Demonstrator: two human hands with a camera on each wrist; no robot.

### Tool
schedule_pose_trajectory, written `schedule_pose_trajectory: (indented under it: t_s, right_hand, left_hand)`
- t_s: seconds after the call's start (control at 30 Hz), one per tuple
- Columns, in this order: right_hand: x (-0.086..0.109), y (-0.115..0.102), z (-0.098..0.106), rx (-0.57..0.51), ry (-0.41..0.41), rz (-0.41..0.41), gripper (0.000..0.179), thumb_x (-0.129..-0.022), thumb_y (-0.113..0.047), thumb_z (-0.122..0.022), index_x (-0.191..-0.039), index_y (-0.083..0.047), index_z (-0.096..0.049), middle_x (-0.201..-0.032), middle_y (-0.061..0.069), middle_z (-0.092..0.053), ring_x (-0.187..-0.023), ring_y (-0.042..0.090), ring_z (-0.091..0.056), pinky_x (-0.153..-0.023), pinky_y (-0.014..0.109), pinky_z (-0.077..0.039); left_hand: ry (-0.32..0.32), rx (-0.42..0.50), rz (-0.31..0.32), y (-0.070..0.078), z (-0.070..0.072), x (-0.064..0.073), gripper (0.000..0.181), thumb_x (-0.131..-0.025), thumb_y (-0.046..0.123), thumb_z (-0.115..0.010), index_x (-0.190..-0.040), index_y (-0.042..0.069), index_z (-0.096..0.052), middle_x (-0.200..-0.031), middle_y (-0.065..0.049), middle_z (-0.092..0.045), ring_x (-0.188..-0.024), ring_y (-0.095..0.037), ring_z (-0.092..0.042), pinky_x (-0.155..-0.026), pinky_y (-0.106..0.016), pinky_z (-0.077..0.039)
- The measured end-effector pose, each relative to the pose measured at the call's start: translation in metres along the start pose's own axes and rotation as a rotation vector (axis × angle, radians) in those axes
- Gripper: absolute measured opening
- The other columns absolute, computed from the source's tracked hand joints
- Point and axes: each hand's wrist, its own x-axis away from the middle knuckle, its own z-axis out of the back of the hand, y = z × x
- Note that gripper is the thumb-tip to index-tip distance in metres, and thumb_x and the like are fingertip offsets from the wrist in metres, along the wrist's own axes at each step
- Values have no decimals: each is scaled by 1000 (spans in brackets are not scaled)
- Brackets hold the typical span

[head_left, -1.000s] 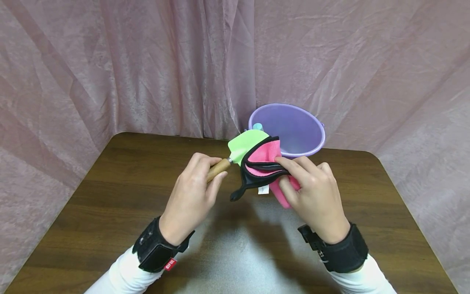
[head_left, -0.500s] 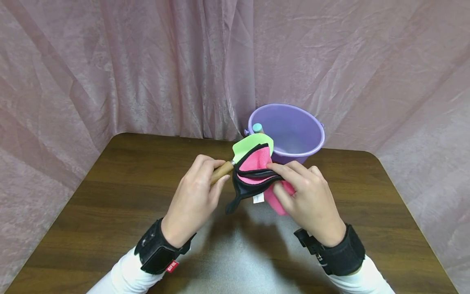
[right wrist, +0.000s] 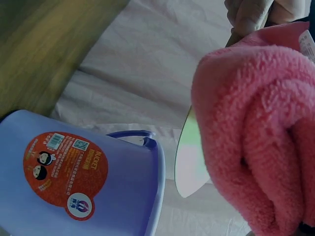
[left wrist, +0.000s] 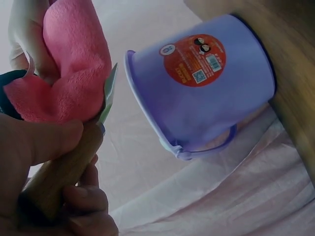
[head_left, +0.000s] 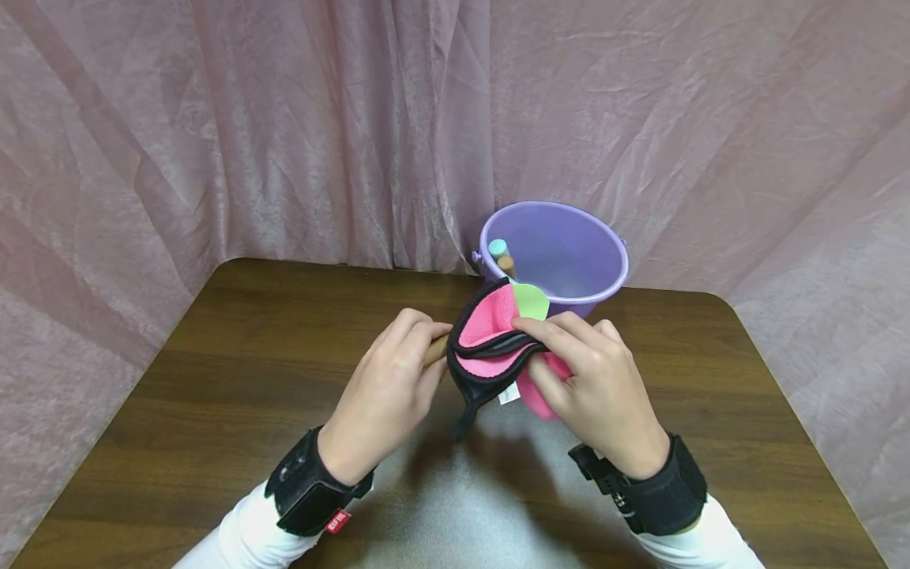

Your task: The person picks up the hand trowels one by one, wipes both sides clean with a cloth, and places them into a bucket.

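My left hand [head_left: 384, 387] grips the wooden handle of a small garden trowel [head_left: 436, 351]. The trowel's light green blade [head_left: 532, 302] passes behind a folded pink plush cloth [head_left: 492, 316] with black edging, and only part of it shows past the cloth's upper right. My right hand [head_left: 604, 379] pinches the cloth's folds between thumb and fingers. A black hanging loop and a white label [head_left: 509, 393] hang from the cloth's lower side. In the right wrist view, the pink plush [right wrist: 246, 118] overlaps the pale green blade [right wrist: 189, 157]. Both hands are raised over the table.
A purple bucket [head_left: 621, 276] stands at the table's back edge, just beyond the cloth. Inside it, a teal-tipped handle [head_left: 498, 248] and a wooden handle end [head_left: 506, 264] lean at the left rim. A pink curtain [head_left: 341, 126] hangs behind the brown wooden table [head_left: 213, 379].
The trowel has moved right behind the cloth, so its blade now emerges at the upper right and less handle shows. Cloth and right hand have shifted slightly left and toward me.
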Motion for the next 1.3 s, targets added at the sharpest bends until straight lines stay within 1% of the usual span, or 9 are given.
schedule_pose_trajectory:
  t_s: [0.1,0.23,0.33,0.53,0.7,0.83,1.0,1.3]
  right_hand:
    - [-2,-1,-1,-6,50,35,33,-84,-9,-62,-114,-14,-75,-90,-2,-66,-70,11,-55,-61,32,-29]
    - [-4,-2,-3,-12,114,61,33,-84,-8,-61,-113,-12,-75,-90,0,-67,-70,12,-58,-61,33,-29]
    - [-5,-2,-4,-13,158,60,33,-84,-7,-61,-114,-11,-75,-90,2,-68,-75,15,-62,-61,35,-29]
    - [-6,1,-3,26,219,43,34,-85,-6,-61,-116,-12,-75,-93,5,-69,-78,18,-63,-60,37,-29]
    - [-6,5,-2,63,245,10,36,-85,-6,-60,-117,-12,-75,-95,6,-69,-76,20,-63,-60,38,-29]
    - [-6,9,0,92,258,-19,35,-85,-6,-61,-116,-13,-75,-93,7,-69,-75,20,-63,-59,39,-28]
    - [-5,15,3,115,266,-62,34,-85,-7,-62,-116,-13,-75,-93,7,-68,-73,21,-62,-59,39,-27]
    - [-6,23,8,169,275,-118,34,-85,-7,-62,-117,-13,-75,-92,10,-67,-73,24,-60,-60,43,-26]
  left_hand:
    - [-7,0,-14,0,0,0,30,-85,1,-74,-114,1,-66,-102,-3,-55,-92,-17,-55,-82,-32,-48]
    - [-13,-5,-33,1,0,0,27,-84,0,-74,-110,1,-65,-100,-2,-54,-90,-16,-54,-80,-32,-48]
    - [-20,-5,-45,2,0,0,25,-85,3,-75,-108,2,-65,-99,-1,-54,-89,-15,-53,-79,-32,-47]
    - [-15,3,-66,2,0,0,24,-88,10,-75,-109,2,-65,-100,-1,-55,-89,-14,-53,-79,-30,-46]
    - [-12,16,-68,1,0,0,28,-90,10,-73,-114,1,-65,-102,-2,-55,-91,-15,-54,-80,-29,-47]
    - [-6,21,-73,0,1,0,27,-92,11,-71,-116,0,-64,-103,-2,-55,-91,-15,-54,-80,-29,-47]
    - [-1,22,-68,-1,3,-1,29,-92,12,-71,-118,1,-64,-103,-2,-55,-92,-15,-55,-82,-29,-46]
    - [23,14,-71,-3,7,-3,28,-91,12,-71,-116,0,-64,-105,-4,-56,-93,-17,-56,-83,-30,-47]
